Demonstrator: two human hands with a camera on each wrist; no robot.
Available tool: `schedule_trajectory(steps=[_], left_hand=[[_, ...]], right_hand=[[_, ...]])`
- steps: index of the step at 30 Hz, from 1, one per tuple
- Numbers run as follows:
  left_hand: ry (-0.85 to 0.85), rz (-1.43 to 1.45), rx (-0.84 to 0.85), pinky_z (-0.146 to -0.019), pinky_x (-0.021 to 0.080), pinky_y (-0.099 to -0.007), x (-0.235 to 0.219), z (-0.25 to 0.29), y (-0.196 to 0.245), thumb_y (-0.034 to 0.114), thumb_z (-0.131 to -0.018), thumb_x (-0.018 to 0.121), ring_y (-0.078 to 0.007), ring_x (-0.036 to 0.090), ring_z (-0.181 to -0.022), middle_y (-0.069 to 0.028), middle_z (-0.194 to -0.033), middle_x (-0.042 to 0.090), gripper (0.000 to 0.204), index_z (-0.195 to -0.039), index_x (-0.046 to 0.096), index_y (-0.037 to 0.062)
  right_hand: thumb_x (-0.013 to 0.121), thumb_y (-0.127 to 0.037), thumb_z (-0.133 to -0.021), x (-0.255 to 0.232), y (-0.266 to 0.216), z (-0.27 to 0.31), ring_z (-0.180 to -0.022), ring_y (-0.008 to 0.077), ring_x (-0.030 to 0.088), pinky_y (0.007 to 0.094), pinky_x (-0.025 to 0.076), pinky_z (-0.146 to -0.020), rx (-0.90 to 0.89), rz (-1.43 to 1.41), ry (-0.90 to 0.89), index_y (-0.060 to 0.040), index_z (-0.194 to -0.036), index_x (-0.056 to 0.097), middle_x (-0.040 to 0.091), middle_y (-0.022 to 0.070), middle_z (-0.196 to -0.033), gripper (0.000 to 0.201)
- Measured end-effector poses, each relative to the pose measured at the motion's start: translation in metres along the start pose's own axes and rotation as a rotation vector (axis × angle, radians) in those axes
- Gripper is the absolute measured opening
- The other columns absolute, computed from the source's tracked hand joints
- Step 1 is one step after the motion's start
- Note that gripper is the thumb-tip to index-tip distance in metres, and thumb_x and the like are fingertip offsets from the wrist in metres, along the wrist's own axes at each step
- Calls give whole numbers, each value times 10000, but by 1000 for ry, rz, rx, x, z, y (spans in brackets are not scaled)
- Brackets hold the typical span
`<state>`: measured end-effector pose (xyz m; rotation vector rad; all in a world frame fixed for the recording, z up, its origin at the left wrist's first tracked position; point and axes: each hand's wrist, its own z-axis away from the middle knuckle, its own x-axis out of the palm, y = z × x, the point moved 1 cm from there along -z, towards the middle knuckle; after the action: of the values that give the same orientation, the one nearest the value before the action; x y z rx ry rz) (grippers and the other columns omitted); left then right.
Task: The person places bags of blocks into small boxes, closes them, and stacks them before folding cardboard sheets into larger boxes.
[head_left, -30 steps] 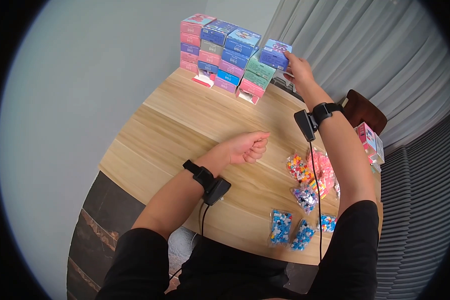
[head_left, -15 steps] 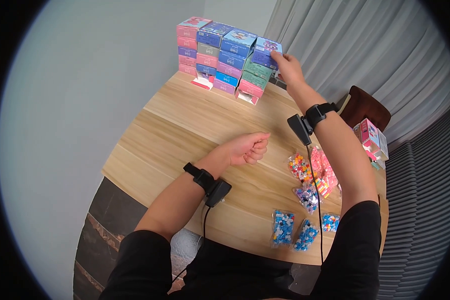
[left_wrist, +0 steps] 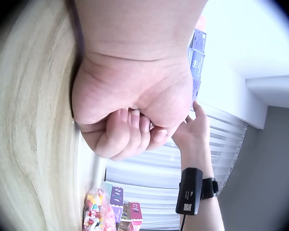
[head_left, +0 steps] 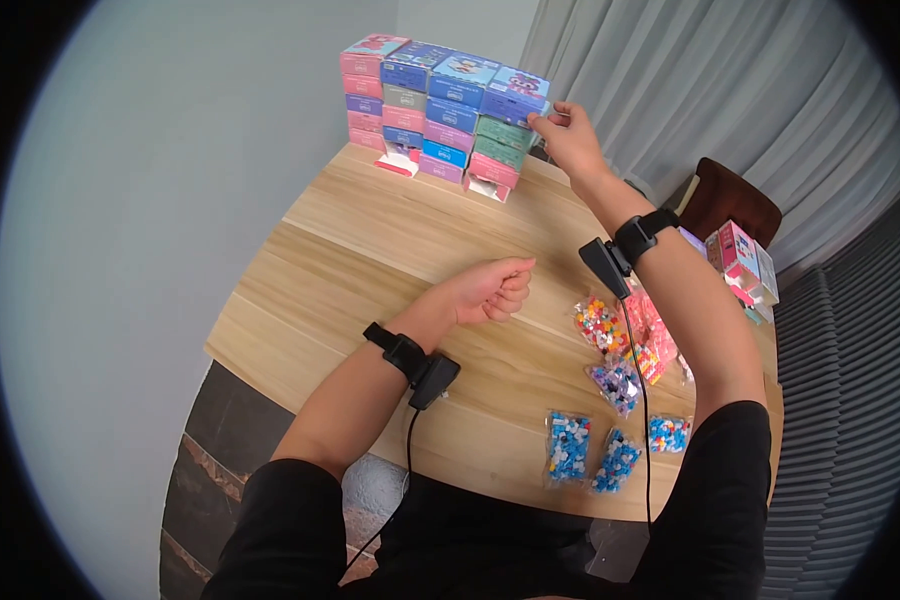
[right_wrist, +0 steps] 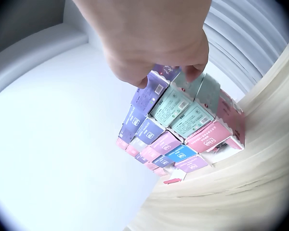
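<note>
Head view: right hand (head_left: 573, 145) at the right end of the stack (head_left: 448, 115); its thumb touches the near corner of the top blue box (head_left: 515, 95), other fingers bent. Whether they pinch, cannot tell. Box sits on the stack's rightmost column. Left hand (head_left: 490, 292), nearer the person than the stack, is curled together, holding nothing, on the surface (head_left: 370, 235).

Judgement: nudge lightly and level, front faces flush; press no harder, since open-ended boxes (head_left: 488, 187) lie in the stack's bottom row.

Edges: surface ends close beside the stack. Wood shows between stack and left hand; bead bags (head_left: 568, 447) lie nearer the person, rightward. Curtain (head_left: 660, 90) hangs beyond the stack.
</note>
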<state>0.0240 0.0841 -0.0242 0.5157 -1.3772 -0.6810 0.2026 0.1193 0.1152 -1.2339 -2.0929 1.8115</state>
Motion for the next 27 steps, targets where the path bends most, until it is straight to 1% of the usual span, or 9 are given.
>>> schedule_trajectory(steps=[2, 7, 11, 14, 18, 20, 21, 24, 27], left_hand=[[5, -6, -6, -372, 149, -212, 0, 0, 0, 384, -1046, 333, -54, 199, -428, 68, -522, 244, 509, -583, 328, 174], [-3, -3, -21, -370, 148, -209, -1, -1, -1, 410, -1034, 363, -52, 203, -425, 71, -518, 235, 506, -586, 318, 180], [8, -2, -14, -365, 148, -206, -1, -1, 0, 423, -1027, 381, -49, 203, -422, 72, -511, 228, 509, -584, 315, 181], [21, 1, -10, -365, 146, -204, -3, -1, 0, 420, -1024, 390, -50, 203, -422, 69, -507, 225, 518, -571, 312, 180], [53, -9, -18, -365, 146, -200, 4, 1, 0, 415, -1021, 397, -50, 204, -423, 68, -505, 222, 529, -556, 307, 178], [72, -16, -15, -365, 148, -199, 6, 1, 2, 412, -1020, 401, -50, 205, -424, 69, -505, 222, 533, -551, 306, 178], [71, -13, -15, -365, 148, -199, 6, 2, 3, 410, -1020, 403, -50, 206, -426, 69, -505, 222, 532, -552, 306, 177], [76, 3, -9, -367, 148, -197, 7, 1, 3, 399, -1023, 399, -49, 209, -429, 69, -508, 223, 528, -553, 311, 175], [88, 18, -9, -371, 150, -190, 8, 2, 2, 383, -1030, 381, -48, 211, -432, 67, -517, 226, 522, -556, 322, 171]], right_hand=[[693, -265, -862, -17, 4, 16, -1022, 161, 557, 310, 478, -821, 45, -71, -32, -3, -1318, 429, 561, 75, -1101, 588], [615, -150, -892, -65, 22, 107, -893, 97, 579, 283, 488, -741, 38, -212, -406, -35, -1225, 497, 603, 25, -997, 371], [613, -79, -900, -108, 39, 197, -788, 73, 586, 238, 472, -692, 79, -78, -656, -40, -1149, 557, 630, -7, -886, 258], [623, -59, -892, -151, 25, 235, -797, 74, 595, 249, 475, -698, 76, 184, -614, -23, -1154, 555, 640, 4, -850, 273], [609, -61, -898, -211, 76, 239, -821, 77, 608, 241, 493, -735, 87, 147, -345, -2, -1157, 544, 646, 33, -942, 273], [602, -61, -903, -237, 90, 237, -836, 79, 604, 236, 497, -749, 205, 237, -248, 3, -1146, 542, 638, 34, -954, 259], [598, -62, -905, -247, 96, 237, -844, 80, 602, 234, 499, -756, 264, 280, -202, 5, -1141, 541, 633, 35, -960, 251], [581, -55, -913, -260, 122, 238, -843, 84, 594, 239, 500, -741, 310, 25, -62, 12, -1124, 540, 624, 34, -930, 226], [571, -58, -919, -266, 134, 235, -846, 95, 593, 260, 498, -712, 215, 150, -14, 11, -1196, 521, 614, 53, -957, 290]])
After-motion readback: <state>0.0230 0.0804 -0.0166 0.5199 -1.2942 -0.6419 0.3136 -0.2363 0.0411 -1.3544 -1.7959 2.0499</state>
